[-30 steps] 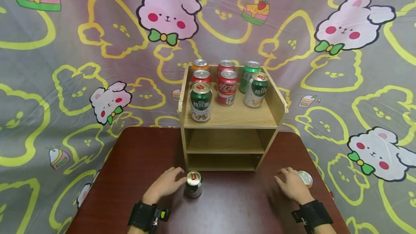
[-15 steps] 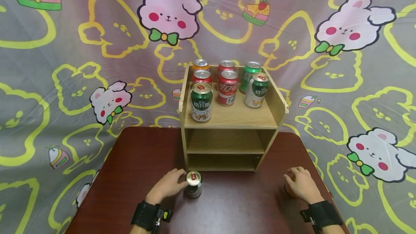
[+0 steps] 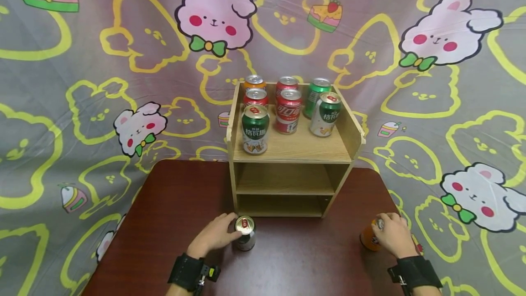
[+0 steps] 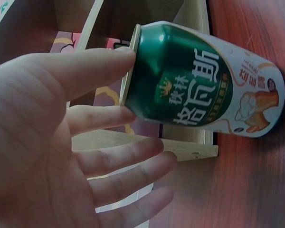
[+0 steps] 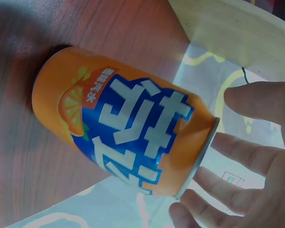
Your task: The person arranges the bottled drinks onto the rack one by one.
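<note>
A green and white drink can (image 3: 245, 237) stands upright on the table in front of the shelf's left side. My left hand (image 3: 215, 236) is at its top, thumb (image 4: 109, 64) and index finger at the rim, the other fingers spread; whether they touch it is hard to tell. In the left wrist view the can (image 4: 204, 83) shows its label. An orange soda can (image 3: 369, 237) stands upright near the table's right edge. My right hand (image 3: 396, 236) is beside its top on the right, fingers loosely bent, with the thumb (image 5: 256, 102) apart from the can (image 5: 128, 123).
A wooden shelf unit (image 3: 287, 160) stands at the back of the table (image 3: 185, 186). Its top bears several cans, among them a green and white can (image 3: 255, 131), a red can (image 3: 288, 111) and a green can (image 3: 314, 92). A patterned cloth (image 3: 164, 72) hangs behind.
My right hand has moved right, from the left of the orange can past its top to its right side. My left hand has shifted slightly right onto the green and white can's top.
</note>
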A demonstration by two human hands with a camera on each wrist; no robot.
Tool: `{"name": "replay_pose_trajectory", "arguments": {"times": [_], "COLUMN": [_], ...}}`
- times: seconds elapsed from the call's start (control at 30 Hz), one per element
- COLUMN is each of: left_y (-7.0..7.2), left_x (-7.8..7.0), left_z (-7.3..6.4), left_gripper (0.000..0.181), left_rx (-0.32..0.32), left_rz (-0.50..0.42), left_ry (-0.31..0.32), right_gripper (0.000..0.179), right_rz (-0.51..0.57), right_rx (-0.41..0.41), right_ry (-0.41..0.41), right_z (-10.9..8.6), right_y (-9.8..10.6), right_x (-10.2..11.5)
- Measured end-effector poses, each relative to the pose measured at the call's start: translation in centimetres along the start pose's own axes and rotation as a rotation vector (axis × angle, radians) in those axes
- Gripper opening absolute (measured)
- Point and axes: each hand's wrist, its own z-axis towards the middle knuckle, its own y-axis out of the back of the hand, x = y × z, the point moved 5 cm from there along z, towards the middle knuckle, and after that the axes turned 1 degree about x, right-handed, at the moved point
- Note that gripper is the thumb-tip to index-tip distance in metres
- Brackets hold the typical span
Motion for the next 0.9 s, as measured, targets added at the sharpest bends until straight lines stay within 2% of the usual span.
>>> {"name": "replay_pose_trajectory", "arguments": {"times": [0.33, 0.67, 0.9], "left_y": [-0.7, -1.2, -1.3], "left_x": [-1.0, -1.8, -2.0], "left_z": [0.7, 1.3, 1.6], "left_gripper": [0.054, 0.058, 0.057], "left_rx": [-0.015, 0.008, 0.012], "left_rz": [0.049, 0.097, 0.111], "left_ry": [-0.047, -0.045, -0.035], "right_gripper": [0.052, 0.064, 0.065], "right_rz": [0.059, 0.096, 0.105], "right_rx": [0.177, 0.241, 0.255], "right_ry": [-0.083, -0.138, -0.108], "right_z": [0.6, 1.0, 1.1], "right_y": [-1.2, -2.4, -2.4], "right_x": [-1.5, -2.1, -2.0]}}
